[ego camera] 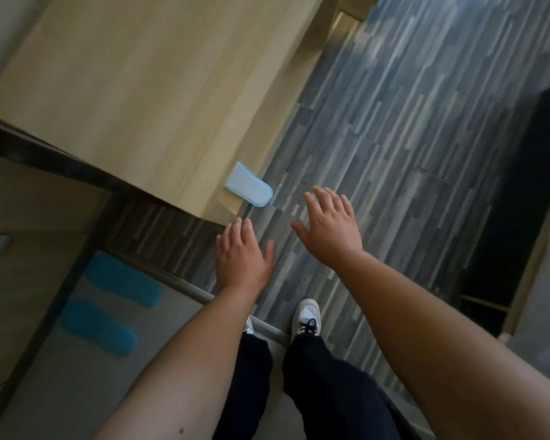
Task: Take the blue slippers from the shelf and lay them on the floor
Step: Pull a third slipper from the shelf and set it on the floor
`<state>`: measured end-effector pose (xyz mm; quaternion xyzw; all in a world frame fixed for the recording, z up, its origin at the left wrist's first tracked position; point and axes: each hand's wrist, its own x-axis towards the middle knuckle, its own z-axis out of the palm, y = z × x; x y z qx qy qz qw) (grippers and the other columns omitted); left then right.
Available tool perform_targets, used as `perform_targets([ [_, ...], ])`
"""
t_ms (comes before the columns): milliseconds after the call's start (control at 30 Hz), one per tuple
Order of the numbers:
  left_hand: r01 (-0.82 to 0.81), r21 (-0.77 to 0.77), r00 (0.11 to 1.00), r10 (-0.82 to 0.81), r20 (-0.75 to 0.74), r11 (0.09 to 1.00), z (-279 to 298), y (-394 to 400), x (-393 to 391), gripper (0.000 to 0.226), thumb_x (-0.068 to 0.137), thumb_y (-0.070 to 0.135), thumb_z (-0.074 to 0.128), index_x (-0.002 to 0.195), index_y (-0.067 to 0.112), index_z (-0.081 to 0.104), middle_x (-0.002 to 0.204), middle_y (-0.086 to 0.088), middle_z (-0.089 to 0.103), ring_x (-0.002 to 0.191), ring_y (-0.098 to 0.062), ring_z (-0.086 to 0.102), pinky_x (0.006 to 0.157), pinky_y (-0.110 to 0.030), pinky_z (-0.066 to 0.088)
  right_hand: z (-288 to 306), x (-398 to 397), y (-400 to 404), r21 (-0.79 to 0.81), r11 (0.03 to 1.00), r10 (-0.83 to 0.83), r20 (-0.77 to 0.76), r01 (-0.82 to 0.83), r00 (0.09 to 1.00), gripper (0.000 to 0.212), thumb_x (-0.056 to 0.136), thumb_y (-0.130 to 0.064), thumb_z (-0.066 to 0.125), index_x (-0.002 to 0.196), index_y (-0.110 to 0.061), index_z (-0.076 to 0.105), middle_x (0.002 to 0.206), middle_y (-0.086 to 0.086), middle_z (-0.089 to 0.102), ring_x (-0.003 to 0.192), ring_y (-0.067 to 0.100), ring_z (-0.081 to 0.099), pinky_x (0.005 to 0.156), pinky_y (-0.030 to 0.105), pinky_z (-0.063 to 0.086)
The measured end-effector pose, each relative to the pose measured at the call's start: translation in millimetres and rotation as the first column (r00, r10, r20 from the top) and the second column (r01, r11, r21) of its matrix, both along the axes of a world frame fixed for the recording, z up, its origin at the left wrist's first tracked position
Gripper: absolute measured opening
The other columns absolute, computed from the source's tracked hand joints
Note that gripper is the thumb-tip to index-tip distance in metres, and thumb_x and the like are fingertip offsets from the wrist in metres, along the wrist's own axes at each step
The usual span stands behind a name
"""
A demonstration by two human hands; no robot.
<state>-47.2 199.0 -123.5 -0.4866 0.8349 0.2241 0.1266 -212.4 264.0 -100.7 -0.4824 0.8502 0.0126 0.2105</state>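
Blue slippers (110,302) lie side by side on a grey surface (61,385) at the lower left. Both the left hand (240,257) and the right hand (329,228) are spread flat and hold nothing, above the striped floor (410,147).
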Motion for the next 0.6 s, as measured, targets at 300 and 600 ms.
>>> perform_targets([
  [300,-0.272,0.102,0.956,0.281,-0.086,0.957,-128.9,-47.1,-38.1,0.066,0.091,0.047,0.047,0.142,0.008,0.033,0.144,-0.017,0.042,0.131,-0.033,0.042,0.107,-0.044,0.038,-135.3,-21.1,-57.2,-0.013,0.999,0.034,0.117,-0.032,0.993,0.063,0.095,-0.052,0.042,0.145,-0.015,0.035,0.151,0.008,0.038,0.142,0.027,0.03,0.118,0.044,0.02],
  [600,-0.745,0.285,0.581,0.797,-0.167,0.603,-270.2,-107.8,-98.8,0.06,0.093,0.041,0.047,0.141,0.008,0.036,0.142,-0.016,0.045,0.128,-0.034,0.047,0.104,-0.044,0.041,-281.3,-53.8,-149.1,0.015,1.0,0.014,0.25,-0.018,0.968,0.056,0.096,-0.048,0.047,0.138,-0.012,0.043,0.138,0.012,0.049,0.127,0.031,0.046,0.102,0.042,0.039],
])
